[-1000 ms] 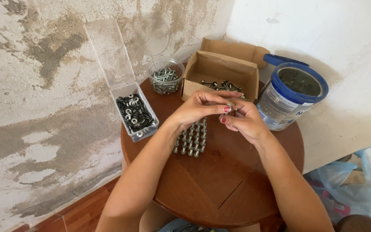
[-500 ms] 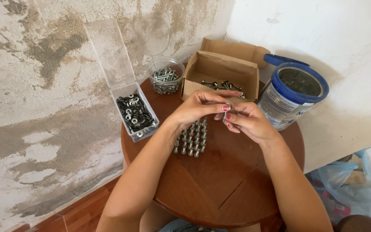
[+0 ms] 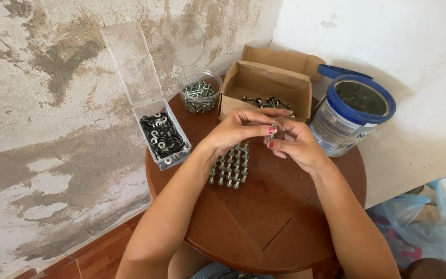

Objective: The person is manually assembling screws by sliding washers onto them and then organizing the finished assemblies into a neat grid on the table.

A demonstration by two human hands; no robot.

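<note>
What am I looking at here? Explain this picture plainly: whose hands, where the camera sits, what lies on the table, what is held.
The camera sits on a person's head, looking down at their own bare hands. The left hand and right hand meet over a round wooden table, pinching a small metal bolt between the fingertips. On the table: rows of standing bolts, a clear open box of washers, a round clear tub of screws, a cardboard box with more bolts, and a blue-rimmed tin.

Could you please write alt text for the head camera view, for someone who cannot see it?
Over a small round wooden table, a left hand and right hand hold a small bolt between fingertips. Around them: assembled bolts standing in rows, a clear box of washers, a cardboard box and a blue-rimmed can.
</note>
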